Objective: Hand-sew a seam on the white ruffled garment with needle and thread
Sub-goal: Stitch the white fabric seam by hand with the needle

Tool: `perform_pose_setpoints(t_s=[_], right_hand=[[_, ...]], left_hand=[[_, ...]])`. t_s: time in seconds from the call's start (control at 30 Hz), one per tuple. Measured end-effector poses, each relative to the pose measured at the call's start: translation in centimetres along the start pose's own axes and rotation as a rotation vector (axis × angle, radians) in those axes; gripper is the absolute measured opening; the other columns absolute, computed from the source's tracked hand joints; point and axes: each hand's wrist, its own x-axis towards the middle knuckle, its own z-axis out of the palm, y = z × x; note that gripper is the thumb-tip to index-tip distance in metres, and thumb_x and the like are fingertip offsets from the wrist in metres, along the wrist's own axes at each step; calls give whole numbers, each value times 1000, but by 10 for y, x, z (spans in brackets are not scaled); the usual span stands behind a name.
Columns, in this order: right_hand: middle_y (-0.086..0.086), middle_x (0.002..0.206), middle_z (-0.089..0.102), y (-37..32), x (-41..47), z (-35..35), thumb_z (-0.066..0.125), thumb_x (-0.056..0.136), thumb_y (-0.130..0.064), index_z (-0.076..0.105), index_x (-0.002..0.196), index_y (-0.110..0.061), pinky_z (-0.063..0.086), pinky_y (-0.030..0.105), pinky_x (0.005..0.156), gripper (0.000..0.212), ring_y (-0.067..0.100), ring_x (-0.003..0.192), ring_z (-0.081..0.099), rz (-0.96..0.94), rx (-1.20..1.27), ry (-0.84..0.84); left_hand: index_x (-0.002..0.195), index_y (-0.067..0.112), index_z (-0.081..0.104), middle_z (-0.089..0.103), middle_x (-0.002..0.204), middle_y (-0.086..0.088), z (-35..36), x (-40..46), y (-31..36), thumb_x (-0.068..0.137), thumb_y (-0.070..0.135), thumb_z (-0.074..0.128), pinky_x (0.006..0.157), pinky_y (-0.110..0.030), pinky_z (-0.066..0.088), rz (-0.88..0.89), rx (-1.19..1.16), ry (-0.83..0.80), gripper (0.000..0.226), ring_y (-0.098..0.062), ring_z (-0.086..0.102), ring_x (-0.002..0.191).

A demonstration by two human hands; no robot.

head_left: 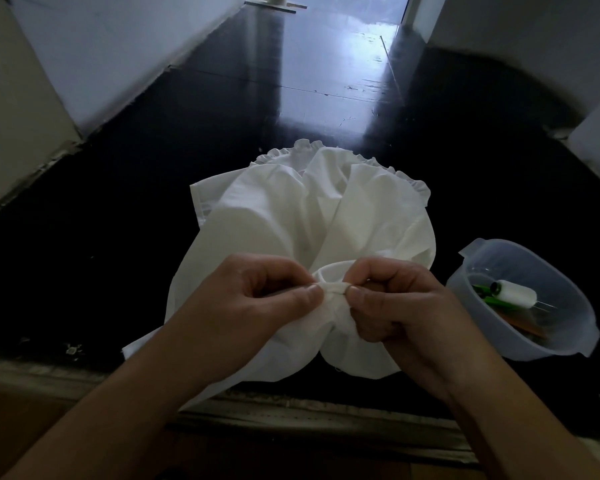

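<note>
The white ruffled garment lies bunched on the dark floor, its frilled edge at the far side. My left hand pinches a small fold of its cloth between thumb and forefinger. My right hand pinches the same fold from the other side, fingers curled, thumb tip close to the left thumb. No needle or thread shows between the fingers. A white thread spool lies in a bowl at the right.
A translucent plastic bowl stands on the floor to the right of my right hand, holding the spool, green-handled tools and a brown stick. A raised sill runs across the near edge. White walls flank the glossy dark floor.
</note>
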Motion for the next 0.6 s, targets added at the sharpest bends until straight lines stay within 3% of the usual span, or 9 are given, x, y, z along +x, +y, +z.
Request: perform_pose_setpoints(t_s=[0.4,0.6], right_hand=[[0,52,37,5,2,-2,63,84,-2,66,77,-3,15,31,52,7,9,46,25,22,19,-111],[4,54,37,4,2,-2,63,86,-4,64,80,4,16,31,51,9,11,46,27,7,-69,-136]], left_hand=[[80,15,80,72,72,-1,-2,1,0,90,24,71,64,-16,48,-15,-125,-114,17,-9,66,71],[78,16,78,69,69,4,0,1,-4,87,26,71,65,-14,46,60,-108,-115,16,-4,63,69]])
